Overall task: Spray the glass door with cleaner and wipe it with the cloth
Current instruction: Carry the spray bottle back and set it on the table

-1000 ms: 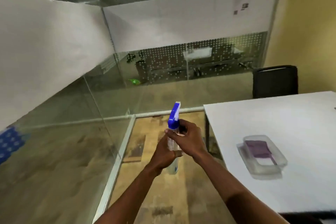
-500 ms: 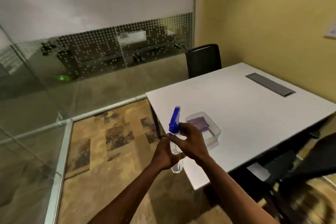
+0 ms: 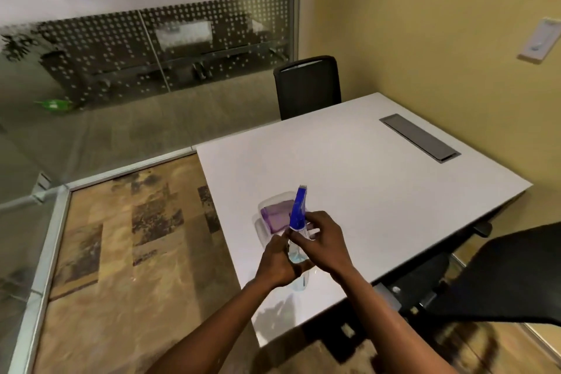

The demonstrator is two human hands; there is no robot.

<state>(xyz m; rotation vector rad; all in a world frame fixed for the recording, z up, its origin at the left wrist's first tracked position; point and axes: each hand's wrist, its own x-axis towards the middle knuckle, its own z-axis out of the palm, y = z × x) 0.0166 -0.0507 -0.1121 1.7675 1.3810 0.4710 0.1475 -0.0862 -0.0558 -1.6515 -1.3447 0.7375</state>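
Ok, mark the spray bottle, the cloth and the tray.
spray bottle [image 3: 297,209], head view, on its blue spray head.
cloth [image 3: 274,217], head view, on its purple middle.
tray [image 3: 261,234], head view, on its clear left rim.

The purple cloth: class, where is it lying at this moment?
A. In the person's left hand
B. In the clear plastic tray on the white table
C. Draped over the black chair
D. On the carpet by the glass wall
B: the purple cloth lies inside the clear plastic tray on the white table, just behind the spray bottle that both hands hold.
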